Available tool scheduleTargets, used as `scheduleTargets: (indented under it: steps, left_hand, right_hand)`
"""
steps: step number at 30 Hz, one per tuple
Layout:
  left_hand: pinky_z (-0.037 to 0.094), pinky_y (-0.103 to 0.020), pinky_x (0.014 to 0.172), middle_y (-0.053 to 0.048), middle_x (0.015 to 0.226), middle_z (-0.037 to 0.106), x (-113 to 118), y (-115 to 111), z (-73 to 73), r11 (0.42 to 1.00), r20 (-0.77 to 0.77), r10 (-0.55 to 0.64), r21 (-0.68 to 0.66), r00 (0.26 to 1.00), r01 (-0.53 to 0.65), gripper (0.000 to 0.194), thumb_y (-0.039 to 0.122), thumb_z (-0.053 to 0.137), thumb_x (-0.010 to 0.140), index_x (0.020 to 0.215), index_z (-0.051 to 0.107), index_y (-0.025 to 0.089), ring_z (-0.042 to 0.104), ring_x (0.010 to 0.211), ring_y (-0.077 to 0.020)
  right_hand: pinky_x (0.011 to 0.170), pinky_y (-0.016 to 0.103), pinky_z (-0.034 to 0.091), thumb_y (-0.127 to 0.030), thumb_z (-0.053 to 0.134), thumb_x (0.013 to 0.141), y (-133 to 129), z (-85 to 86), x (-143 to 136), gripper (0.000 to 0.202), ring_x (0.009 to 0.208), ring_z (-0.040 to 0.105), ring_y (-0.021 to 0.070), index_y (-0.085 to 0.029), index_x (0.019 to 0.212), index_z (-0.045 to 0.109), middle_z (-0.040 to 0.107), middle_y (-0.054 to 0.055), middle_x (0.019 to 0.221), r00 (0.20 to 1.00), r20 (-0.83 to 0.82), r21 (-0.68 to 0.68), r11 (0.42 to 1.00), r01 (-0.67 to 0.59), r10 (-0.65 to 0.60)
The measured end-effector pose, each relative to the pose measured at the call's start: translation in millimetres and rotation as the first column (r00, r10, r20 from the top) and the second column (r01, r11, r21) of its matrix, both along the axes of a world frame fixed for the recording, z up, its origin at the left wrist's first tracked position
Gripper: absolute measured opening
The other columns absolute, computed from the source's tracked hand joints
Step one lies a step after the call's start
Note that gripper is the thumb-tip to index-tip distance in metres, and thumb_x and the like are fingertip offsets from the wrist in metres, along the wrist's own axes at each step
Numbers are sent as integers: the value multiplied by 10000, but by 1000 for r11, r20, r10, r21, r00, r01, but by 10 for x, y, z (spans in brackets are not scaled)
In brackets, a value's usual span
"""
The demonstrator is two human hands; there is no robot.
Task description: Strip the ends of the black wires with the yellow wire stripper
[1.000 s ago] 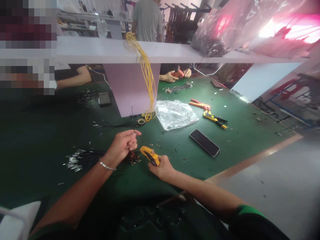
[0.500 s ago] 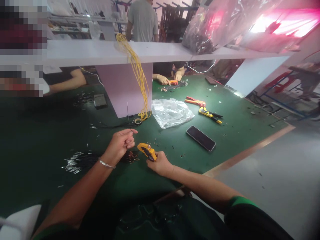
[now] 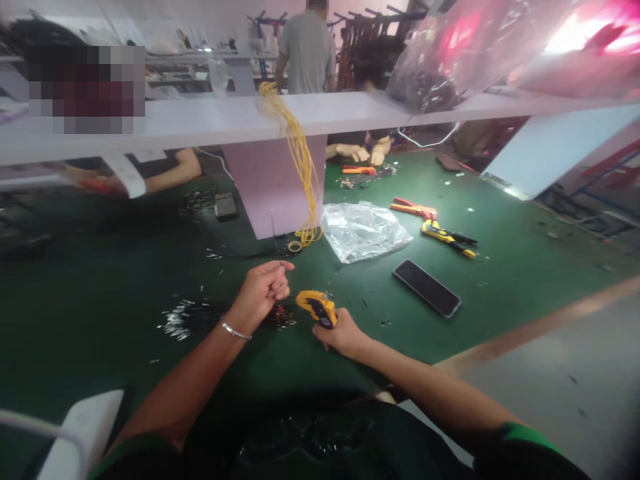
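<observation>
Yellow crimping tool (image 3: 316, 308) still gripped, right hand (image 3: 343, 333), left hand (image 3: 263, 290) still pinched

A phone (image 3: 426, 287) lies on the green table (image 3: 525, 267). Near it are a plastic bag (image 3: 364, 231) and two pliers (image 3: 447, 235). Yellow wires (image 3: 299, 153) hang from the shelf (image 3: 200, 120).

A green-topped desk (image 3: 505, 280) runs under a white shelf (image 3: 210, 120); grey floor (image 3: 575, 373) lies alongside, pink light glaring overhead.
</observation>
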State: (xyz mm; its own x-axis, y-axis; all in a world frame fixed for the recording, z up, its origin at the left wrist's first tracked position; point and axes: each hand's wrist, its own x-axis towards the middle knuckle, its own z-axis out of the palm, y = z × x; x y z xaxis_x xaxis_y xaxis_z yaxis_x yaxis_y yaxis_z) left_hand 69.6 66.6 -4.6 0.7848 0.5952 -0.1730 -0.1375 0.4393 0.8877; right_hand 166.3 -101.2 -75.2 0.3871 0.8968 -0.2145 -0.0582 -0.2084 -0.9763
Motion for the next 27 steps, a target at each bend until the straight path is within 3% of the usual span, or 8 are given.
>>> scheduleTargets:
  steps: [3,6,10,16,22,27]
  left_hand:
    - [292,-194,434,96,452,338,-4,-18,-18,1000,32,-1,-12,999,1,110,172,676,770,837,649,89,239,376,-23]
    - [336,-218,454,91,453,364,-11,-19,-14,1000,33,13,-29,999,-12,100,175,661,785,841,645,94,262,374,-30]
    - [431,-280,530,78,474,412,-31,-14,34,999,41,40,-14,998,-39,98,187,644,810,854,643,99,335,390,-49]
    - [441,-278,543,78,489,414,-65,67,0,998,58,46,-41,997,-43,105,187,640,831,886,646,98,323,398,-43]
    - [512,-339,643,59,533,460,-76,87,-7,998,73,60,-10,996,-59,118,205,616,864,916,650,105,390,438,-58]
    - [516,-339,651,59,534,466,-57,31,18,996,64,83,-46,994,-81,110,207,630,854,903,649,110,399,443,-60]
  right_hand:
    - [397,220,370,-207,638,649,-10,-69,34,281,325,428,84,-195,417,481,508,-35,327,992,-111,23,998,-54,56]
    - [379,227,384,-222,640,649,-13,-104,37,181,304,455,104,-194,520,515,528,-40,330,963,-253,43,995,-88,96]
    - [355,241,404,-256,646,641,-6,-64,28,147,282,473,126,-205,647,508,523,-66,337,898,-421,61,992,-113,128]
    - [353,246,426,-244,707,639,0,-40,62,199,291,487,128,-197,677,517,549,-56,364,771,-600,134,977,-166,214]
    - [391,259,453,-228,726,654,-15,-41,122,186,332,528,139,-188,679,546,578,-41,398,714,-668,176,977,-122,210]
    - [433,278,465,-239,741,651,-18,-17,117,176,387,555,152,-176,666,577,600,-23,434,706,-663,197,967,-160,251]
